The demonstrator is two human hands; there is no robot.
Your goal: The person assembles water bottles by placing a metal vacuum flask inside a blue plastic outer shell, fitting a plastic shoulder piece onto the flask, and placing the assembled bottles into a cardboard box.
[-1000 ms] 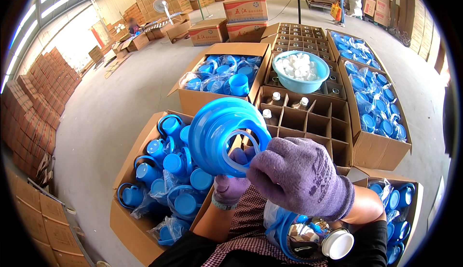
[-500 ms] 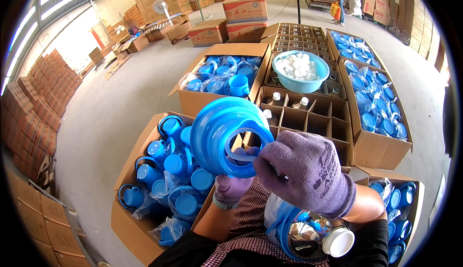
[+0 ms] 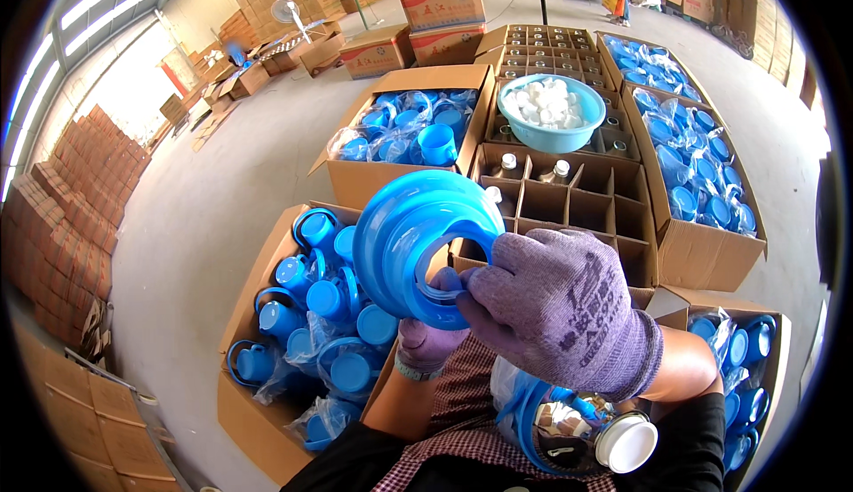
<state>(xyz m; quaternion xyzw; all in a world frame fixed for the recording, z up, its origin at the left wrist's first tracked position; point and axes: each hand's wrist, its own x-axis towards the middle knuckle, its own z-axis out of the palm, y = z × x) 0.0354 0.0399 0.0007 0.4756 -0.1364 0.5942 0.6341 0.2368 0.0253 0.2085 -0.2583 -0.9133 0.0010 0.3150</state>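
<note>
A round, stepped blue plastic shell (image 3: 386, 230) with a wide opening is held up in front of me. My left hand (image 3: 428, 347), in a purple knit glove, grips it from below and behind; some of its fingers show through the opening. Gloved in purple too, my right hand (image 3: 564, 314) is closed at the opening's lower right edge, thumb and fingers pinched. A thin translucent ring (image 3: 437, 295) lies along that edge, touching the fingertips. At my lap is a blue-rimmed container (image 3: 524, 425) of small pieces, with a white cap (image 3: 626, 443) at its side.
An open carton (image 3: 235, 412) of blue cup-topped parts stands at left, another (image 3: 346, 177) beyond it. Ahead, a divided carton (image 3: 613, 186) holds several bottles (image 3: 556, 172), with a light-blue basin (image 3: 542, 141) of white pieces behind. More cartons (image 3: 711, 257) of blue parts line the right.
My right hand's fingers have shifted down and left along the opening's edge, closer to my left fingers. The blue shell stays nearly in place; the whole view has shifted slightly.
</note>
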